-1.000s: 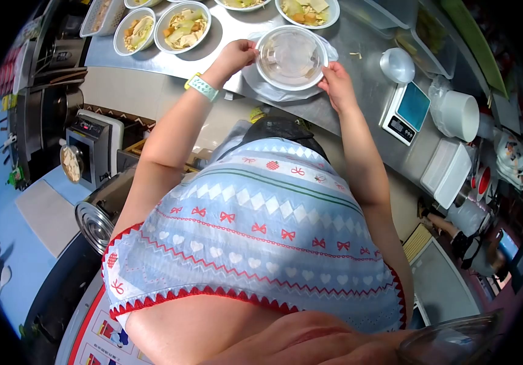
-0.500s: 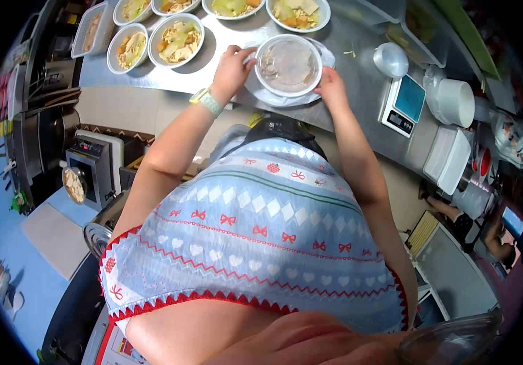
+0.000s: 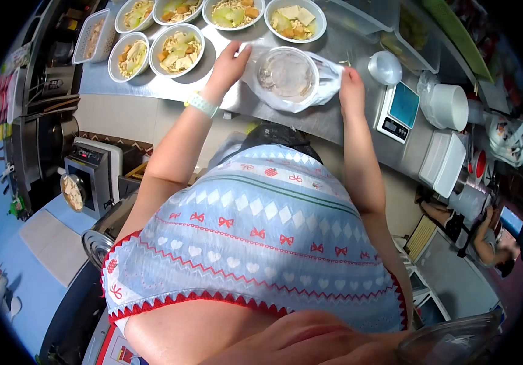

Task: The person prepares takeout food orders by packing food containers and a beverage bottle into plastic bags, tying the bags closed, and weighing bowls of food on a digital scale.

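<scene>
- In the head view, the lidded tub (image 3: 286,74) stood on the steel counter (image 3: 258,109), sitting upon the white plastic bag (image 3: 328,84); half a second earlier the bag lay low around it, and now its sides were drawn up and out.
- The right hand (image 3: 351,92) had left the tub's rim, where it had been before, and pinched the bag's stretched handle out to the right, apart from the tub.
- The left hand (image 3: 231,68), above the wristwatch (image 3: 202,104), had its fingers curled by the bag's opposite edge, near the tub; whether they gripped the plastic I could not tell.
- The filled bowls (image 3: 177,51) beyond kept their arrangement.
- On the right, the kitchen scale (image 3: 399,112) remained beside the clear bowl (image 3: 385,67).
</scene>
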`<state>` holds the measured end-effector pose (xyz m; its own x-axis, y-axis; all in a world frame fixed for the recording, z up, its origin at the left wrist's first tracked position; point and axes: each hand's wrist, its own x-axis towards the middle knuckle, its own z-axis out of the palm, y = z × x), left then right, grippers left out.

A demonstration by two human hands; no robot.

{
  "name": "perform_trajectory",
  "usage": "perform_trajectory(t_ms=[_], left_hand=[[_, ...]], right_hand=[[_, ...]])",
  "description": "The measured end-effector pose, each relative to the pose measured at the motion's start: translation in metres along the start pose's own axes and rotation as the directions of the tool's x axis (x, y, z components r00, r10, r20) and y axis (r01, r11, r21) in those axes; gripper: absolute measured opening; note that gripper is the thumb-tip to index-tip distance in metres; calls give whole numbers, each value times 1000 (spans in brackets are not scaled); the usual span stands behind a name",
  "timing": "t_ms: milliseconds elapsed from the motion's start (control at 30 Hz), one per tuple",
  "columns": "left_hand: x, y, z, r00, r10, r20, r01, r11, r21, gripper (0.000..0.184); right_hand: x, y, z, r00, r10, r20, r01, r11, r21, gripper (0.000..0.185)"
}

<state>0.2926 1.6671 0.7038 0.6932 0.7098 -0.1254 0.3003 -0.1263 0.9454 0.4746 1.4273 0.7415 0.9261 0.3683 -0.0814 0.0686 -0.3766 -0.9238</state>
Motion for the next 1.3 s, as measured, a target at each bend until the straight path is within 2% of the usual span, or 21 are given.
perform_trajectory(t_ms=[33, 100, 133, 167, 233, 367, 433, 500, 567, 633, 667, 767, 800, 867, 900, 967, 1033, 1133, 1167, 1233, 1300], left_hand=[[9, 25, -4, 993, 118, 2, -117, 985, 130, 30], [27, 52, -1, 998, 70, 5, -64, 940, -334, 25], [31, 62, -3, 995, 79, 65, -37, 872, -489, 20], [24, 66, -8, 997, 65, 47, -41, 918, -395, 19], [6, 65, -20, 987, -85, 135, 139, 872, -469, 17], [-24, 55, -21, 989, 44, 139, -7, 966, -259, 19], [-23, 70, -9, 996, -42, 79, 55, 985, -161, 29], [-31, 86, 7, 913, 403, -58, -381, 897, 224, 37], [-52, 192, 53, 839, 535, -97, -469, 802, 370, 38], [-70, 286, 108, 810, 587, 20, -587, 808, 47, 38], [-80, 329, 130, 698, 707, 113, -712, 702, 0, 39], [-154, 450, 211, 95, 969, 228, -958, 151, -242, 47], [-159, 461, 212, 97, 961, 258, -955, 163, -248, 47], [-136, 453, 205, -230, 958, 171, -943, -176, -282, 54], [-153, 450, 229, -280, 946, 163, -925, -220, -309, 58], [-218, 467, 321, -343, 927, 150, -873, -256, -414, 63], [-318, 505, 448, -370, 918, 141, -793, -234, -562, 68], [-467, 523, 607, -114, 964, 239, -606, 124, -786, 42], [-511, 521, 649, -53, 917, 396, -537, 309, -785, 36], [-560, 528, 741, -269, 764, 586, -437, 446, -781, 14], [-626, 519, 814, -97, 628, 772, -439, 669, -600, 10]], right_hand=[[8, -16, 5, 1000, -2, -4, 2, 1000, 0, 24], [36, -32, 16, 971, -237, 18, 236, 953, -191, 24], [43, -35, 17, 985, -169, 22, 170, 974, -151, 24], [41, -35, 8, 985, -171, 18, 172, 973, -152, 24], [27, -34, -27, 966, -257, 4, 216, 803, -556, 22], [-4, -47, -70, 976, -202, -76, 150, 887, -436, 23], [-2, -35, -78, 981, -171, -89, 155, 974, -165, 32], [-9, -48, -87, 970, -242, -25, 237, 963, -130, 46], [-15, -72, -150, 915, -400, -60, 338, 838, -428, 46], [-14, -86, -229, 881, -443, -166, 368, 862, -349, 41], [-22, -81, -262, 904, -327, -277, 329, 944, -41, 29], [-98, -45, -398, 916, -159, -368, 155, 987, -40, 17], [-108, -25, -397, 917, -202, -344, 204, 979, -30, 11], [-100, 20, -363, 890, -346, -298, 321, 938, -132, 10], [-105, 43, -371, 886, -386, -256, 345, 919, -189, 11], [-170, 75, -484, 859, -214, -465, 194, 977, -91, 11], [-256, 118, -632, 684, -88, -724, -34, 988, -152, 14], [-404, 203, -820, 528, -67, -846, -320, 907, -272, 20], [-449, 219, -870, 263, -9, -965, -472, 871, -137, 22], [-552, 288, -987, -120, -138, -983, -568, 821, -46, 27], [-630, 304, -1049, -417, -256, -872, -783, 588, 202, 29]])
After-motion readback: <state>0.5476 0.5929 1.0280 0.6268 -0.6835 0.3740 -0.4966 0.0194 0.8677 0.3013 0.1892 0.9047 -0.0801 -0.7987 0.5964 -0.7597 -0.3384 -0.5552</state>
